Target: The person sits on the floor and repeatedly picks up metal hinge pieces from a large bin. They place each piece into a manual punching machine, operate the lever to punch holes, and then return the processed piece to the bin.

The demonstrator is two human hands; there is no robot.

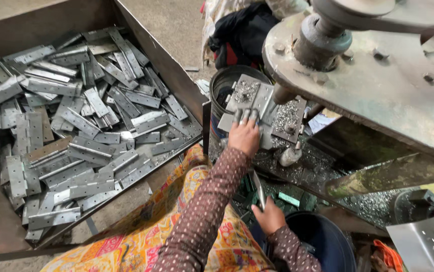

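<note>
A large metal tray (176,75) is seen at the nine o'clock side of the view, heaped with grey steel hinges (83,126); they overlap so thickly that no count can be given beyond several dozen. At six o'clock a lap is covered by a patterned orange and yellow cloth (141,236).

Near the centre, the left hand (243,135) is stretched out in a brown dotted sleeve (202,211). Its fingers (244,117) are held straight and pressed together, laid flat on one hinge (249,100) that rests on the work plate of the machine, at twelve o'clock from the hand. Three fingertips can be counted on the metal; the thumb is not shown. Behind that hinge, one dark round bucket (222,83) is partly hidden.

At five o'clock from the left hand, the right hand (270,217) is closed around the lower end of one hinge (258,189), which is held upright and slightly tilted. The fingers are curled in and cannot be counted. A second dark bucket (322,242) lies just beside this hand, toward four o'clock.

From one to three o'clock the view is filled by the heavy grey machine body (378,85), and metal shavings (368,201) are scattered on the ledge below it.
</note>
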